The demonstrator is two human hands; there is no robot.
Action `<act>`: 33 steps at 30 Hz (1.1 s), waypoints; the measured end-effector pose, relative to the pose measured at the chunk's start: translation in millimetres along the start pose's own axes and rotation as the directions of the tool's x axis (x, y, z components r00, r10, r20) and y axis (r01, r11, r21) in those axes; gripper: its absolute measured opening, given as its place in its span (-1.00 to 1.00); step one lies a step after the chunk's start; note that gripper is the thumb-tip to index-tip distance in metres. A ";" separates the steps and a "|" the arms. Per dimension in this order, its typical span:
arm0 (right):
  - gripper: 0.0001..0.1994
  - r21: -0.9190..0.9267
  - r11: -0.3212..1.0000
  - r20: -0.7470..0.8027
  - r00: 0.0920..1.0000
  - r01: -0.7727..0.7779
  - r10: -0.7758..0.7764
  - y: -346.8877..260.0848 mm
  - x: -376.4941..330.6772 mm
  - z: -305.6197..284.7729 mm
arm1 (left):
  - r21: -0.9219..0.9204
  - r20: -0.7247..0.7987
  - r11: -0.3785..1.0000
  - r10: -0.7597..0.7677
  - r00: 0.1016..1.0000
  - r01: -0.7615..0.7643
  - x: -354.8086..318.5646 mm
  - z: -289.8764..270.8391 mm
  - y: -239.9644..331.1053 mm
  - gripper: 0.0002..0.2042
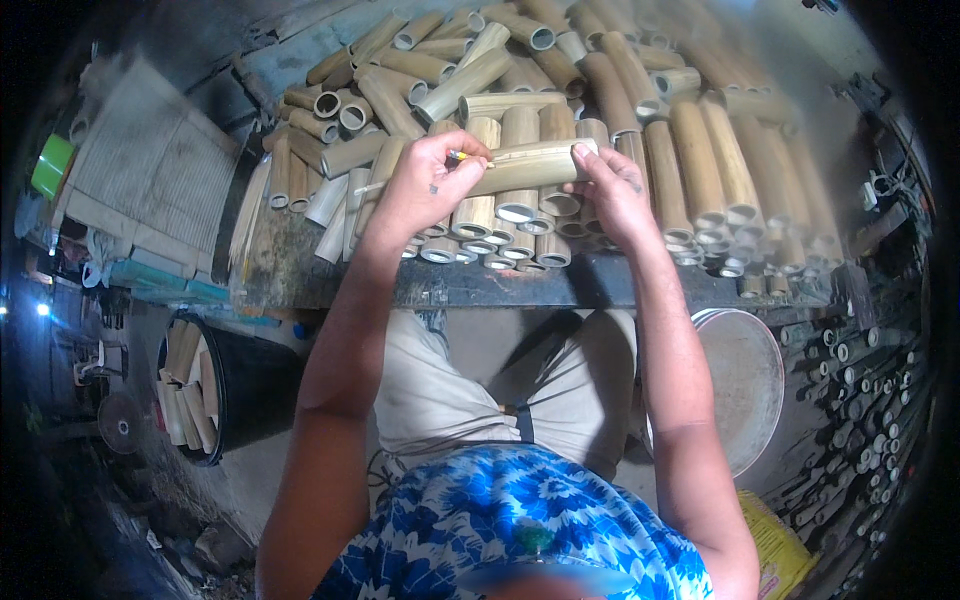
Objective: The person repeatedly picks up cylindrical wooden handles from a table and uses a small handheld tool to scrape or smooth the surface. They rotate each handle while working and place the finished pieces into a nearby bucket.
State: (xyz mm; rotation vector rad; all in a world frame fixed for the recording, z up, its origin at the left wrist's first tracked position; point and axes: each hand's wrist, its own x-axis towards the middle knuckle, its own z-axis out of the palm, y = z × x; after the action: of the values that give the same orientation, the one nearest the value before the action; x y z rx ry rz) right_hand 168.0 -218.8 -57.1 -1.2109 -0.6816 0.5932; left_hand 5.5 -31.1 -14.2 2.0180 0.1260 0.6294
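Observation:
Above the bench's front edge, a pale bamboo piece lies crosswise between my hands. My right hand grips its right end, thumb on top and fingers curled beneath. At the other end, my left hand is closed in a pinch around a short yellow pencil. The pencil's tip points right and meets or nearly meets the upper surface of the bamboo; exact contact is too small to tell. A light strip runs lengthwise along that surface. Under both hands lie stacked cut bamboo tubes, partly hidden.
More bamboo tubes cover the dark bench. A black bucket of bamboo pieces stands at left, a round pale tub at right. Bamboo poles are stacked far right, near a yellow sack. A corrugated sheet leans left.

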 end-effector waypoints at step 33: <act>-0.64 -0.010 0.998 -0.016 0.998 -0.055 0.054 -1.8 0.6 0.8 | -0.055 -0.040 0.998 -0.011 0.999 0.009 12.0 23.6 7.5 -0.85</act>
State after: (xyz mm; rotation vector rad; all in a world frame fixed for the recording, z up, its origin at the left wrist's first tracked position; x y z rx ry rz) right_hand 167.9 -218.4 -55.1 -1.2457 -0.6410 0.6257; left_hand 25.9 -49.5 -12.5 1.9512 0.1412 0.6606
